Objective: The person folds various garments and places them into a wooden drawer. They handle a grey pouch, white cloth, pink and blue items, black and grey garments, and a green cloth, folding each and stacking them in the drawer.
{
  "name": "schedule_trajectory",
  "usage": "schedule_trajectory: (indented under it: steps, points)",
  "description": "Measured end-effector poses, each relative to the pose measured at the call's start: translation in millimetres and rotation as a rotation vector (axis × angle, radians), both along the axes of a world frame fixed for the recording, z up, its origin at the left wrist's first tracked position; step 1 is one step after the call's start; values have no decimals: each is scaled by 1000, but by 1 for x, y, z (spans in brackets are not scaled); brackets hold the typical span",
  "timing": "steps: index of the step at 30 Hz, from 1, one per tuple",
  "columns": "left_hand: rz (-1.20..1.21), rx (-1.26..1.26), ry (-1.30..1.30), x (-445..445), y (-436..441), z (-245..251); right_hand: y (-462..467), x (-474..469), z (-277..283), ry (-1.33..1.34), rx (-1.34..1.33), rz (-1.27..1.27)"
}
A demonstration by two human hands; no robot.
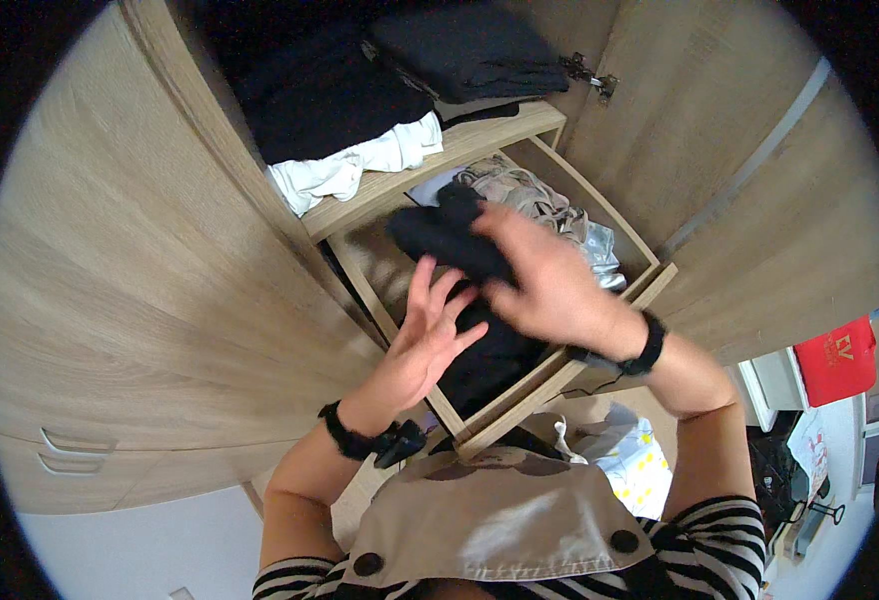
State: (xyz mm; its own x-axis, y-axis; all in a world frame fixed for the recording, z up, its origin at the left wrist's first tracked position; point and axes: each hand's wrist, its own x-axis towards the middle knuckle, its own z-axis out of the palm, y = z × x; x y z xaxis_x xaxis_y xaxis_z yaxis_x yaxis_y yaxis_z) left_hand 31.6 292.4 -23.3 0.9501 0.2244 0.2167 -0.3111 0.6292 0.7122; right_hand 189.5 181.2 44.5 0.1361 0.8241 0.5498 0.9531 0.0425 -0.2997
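Observation:
My right hand [544,277] is shut on a bundle of black cloth [447,236], held above an open wooden drawer [499,401]. My left hand [428,341] has its fingers spread just below the bundle, over the drawer's left side; a light touch on the cloth cannot be ruled out. Inside the drawer, more black fabric [484,367] lies near the front. Beige strappy fabric [526,195] is heaped towards the back right, with a shiny silvery packet [603,251] beside it. The right hand is blurred.
Above the drawer, a wooden shelf [379,187] holds folded black clothes [334,97] and white cloth [364,161]. Wardrobe doors stand on both sides, the right one [717,120] with a metal hinge [593,79]. A yellow-dotted bag [634,457] and a red bag [837,360] are at right.

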Motion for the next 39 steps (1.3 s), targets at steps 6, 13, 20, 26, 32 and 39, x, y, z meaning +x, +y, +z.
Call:
schedule_trajectory:
  steps: [6,13,20,26,32,39]
  points:
    - [-81,-243,167,20,6,8,-18,-54,-5,14,50,157]
    - [8,-226,101,27,-8,19,-30,-34,-11,74,302,15]
    - [-5,-238,-8,31,-7,16,-27,-37,-11,90,238,-71]
    - [-97,-351,-34,33,-6,18,-19,-40,-10,91,211,-213]
    - [6,-196,24,35,-11,11,-18,-33,-17,130,255,-177]
    - [73,-310,269,37,2,-4,-24,2,-17,1581,374,30]
